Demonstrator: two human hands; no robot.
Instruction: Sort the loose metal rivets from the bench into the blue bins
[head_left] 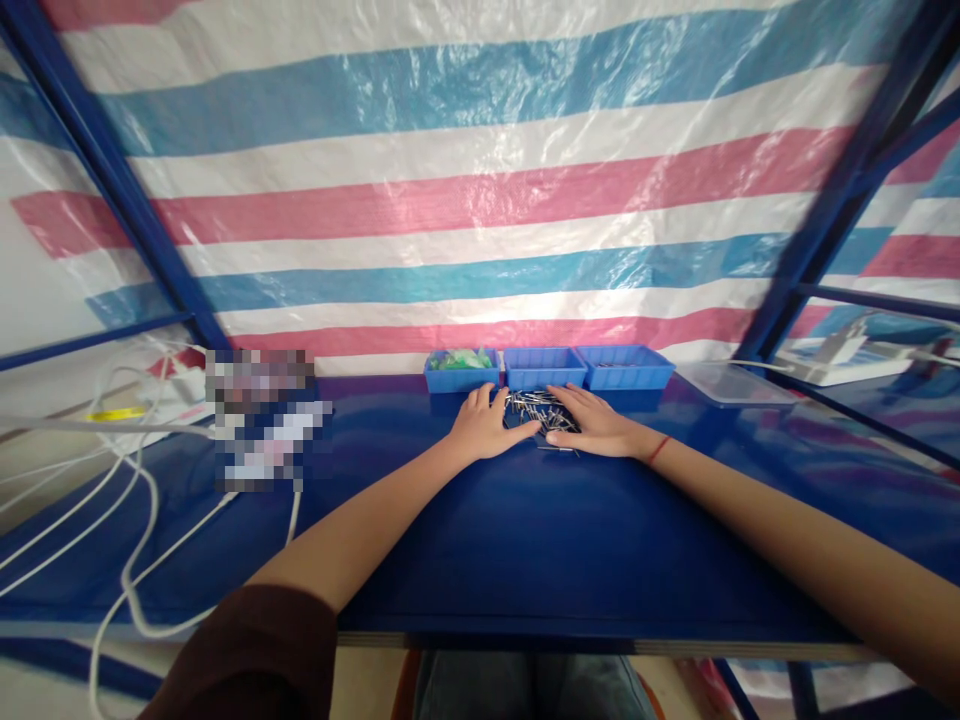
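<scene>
Starting at the left, we are seeing white cables [154,510] trailing over the table's [525,550] left edge. Along its far edge, a left blue bin [461,380] is holding green material [461,358]. Just nearer than the bins, our left hand [484,425] is resting with its fingers spread and thumb reaching rightward. Between both hands, slim metal pieces [541,410] are lying loose by the middle of the far edge; we are, we judge, cupping and gathering them. From here, moving them would be calling for low fingertips and a gentle closing from both sides. Their long axes are crossing every which way, while one stray piece [559,449] is lying nearly parallel to the near edge; we cannot tell which end is leading. Our right hand [600,425] is curving around their right side, thumb apart from its extended fingers.
</scene>
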